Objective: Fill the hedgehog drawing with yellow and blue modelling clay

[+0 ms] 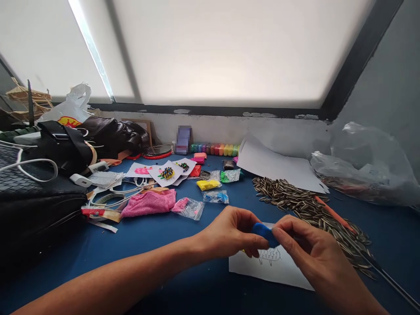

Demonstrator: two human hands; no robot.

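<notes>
Between my two hands is a lump of blue modelling clay [265, 234]. My left hand [231, 232] grips its left side between thumb and fingers. At the lump's right end, the thumb and forefinger of my right hand [306, 247] pinch the clay. Both hands are just above a white sheet of paper [278, 275] with a pencil drawing [271, 254] of a scaly-bodied animal on legs. My hands cover the drawing's upper part. A trace of yellow shows by my left fingertips.
A heap of striped sunflower seeds [282, 194] lies right of my hands, with an orange stick-like tool [334, 214] across it. Clay packets, including a yellow one [207, 185], lie ahead. Decorated cards [167, 173], a pink cloth [149, 203] and a black bag [42, 210] are leftward.
</notes>
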